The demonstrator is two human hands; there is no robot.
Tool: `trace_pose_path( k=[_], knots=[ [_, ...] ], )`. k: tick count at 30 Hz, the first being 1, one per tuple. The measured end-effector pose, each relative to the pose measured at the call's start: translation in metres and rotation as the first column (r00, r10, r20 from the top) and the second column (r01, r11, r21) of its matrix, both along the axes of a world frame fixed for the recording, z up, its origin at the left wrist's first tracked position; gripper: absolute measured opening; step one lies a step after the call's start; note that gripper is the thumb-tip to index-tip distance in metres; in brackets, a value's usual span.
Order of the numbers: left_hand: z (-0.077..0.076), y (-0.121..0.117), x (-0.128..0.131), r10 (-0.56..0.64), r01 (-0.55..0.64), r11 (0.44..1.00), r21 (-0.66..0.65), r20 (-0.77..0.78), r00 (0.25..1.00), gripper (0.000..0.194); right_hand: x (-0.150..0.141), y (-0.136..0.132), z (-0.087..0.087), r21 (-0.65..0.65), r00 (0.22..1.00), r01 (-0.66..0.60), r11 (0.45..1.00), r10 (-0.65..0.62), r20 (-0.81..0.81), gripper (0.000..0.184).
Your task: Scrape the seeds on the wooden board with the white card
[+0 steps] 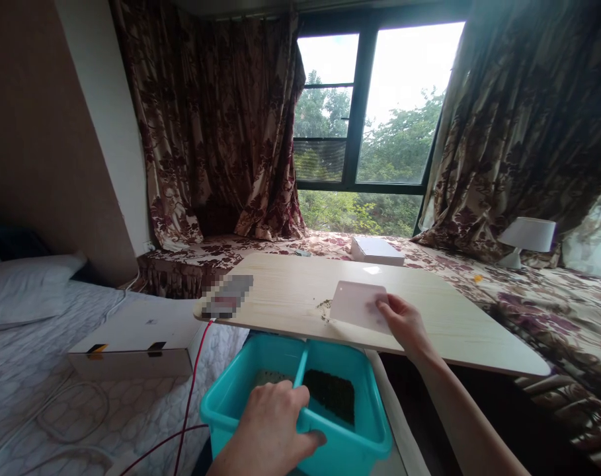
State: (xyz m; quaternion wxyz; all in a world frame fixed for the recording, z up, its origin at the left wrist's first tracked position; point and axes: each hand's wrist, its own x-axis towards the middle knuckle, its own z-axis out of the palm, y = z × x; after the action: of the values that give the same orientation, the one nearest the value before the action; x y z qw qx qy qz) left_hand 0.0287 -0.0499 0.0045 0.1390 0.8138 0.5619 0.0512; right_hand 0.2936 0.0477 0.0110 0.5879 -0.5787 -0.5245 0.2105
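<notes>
My right hand pinches the right edge of a thin, pale plastic sheet over the light wooden tabletop. Beside the sheet's left edge lies a small scatter of dark crumbs. Below the table's front edge is a turquoise two-part bin. My left hand grips the front of its middle divider, thumb over the near side. Dark, crumbly material covers part of the floor of the right compartment. A few specks show in the left compartment, which my hand partly hides.
On the tabletop, a blurred-out device sits at the left, with a red cable running down past the bin. A white box rests on the bed. Behind the table are another white box and a small lamp.
</notes>
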Motion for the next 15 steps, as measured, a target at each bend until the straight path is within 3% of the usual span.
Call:
trace_pose_path(
  k=[15],
  knots=[
    [-0.0020,0.0014,-0.0062,-0.001,0.000,1.000,0.023,0.021,1.000,0.022,-0.0053,-0.0020,0.0010,-0.024,0.997,-0.050,0.998,0.049,-0.053,0.026]
  ],
)
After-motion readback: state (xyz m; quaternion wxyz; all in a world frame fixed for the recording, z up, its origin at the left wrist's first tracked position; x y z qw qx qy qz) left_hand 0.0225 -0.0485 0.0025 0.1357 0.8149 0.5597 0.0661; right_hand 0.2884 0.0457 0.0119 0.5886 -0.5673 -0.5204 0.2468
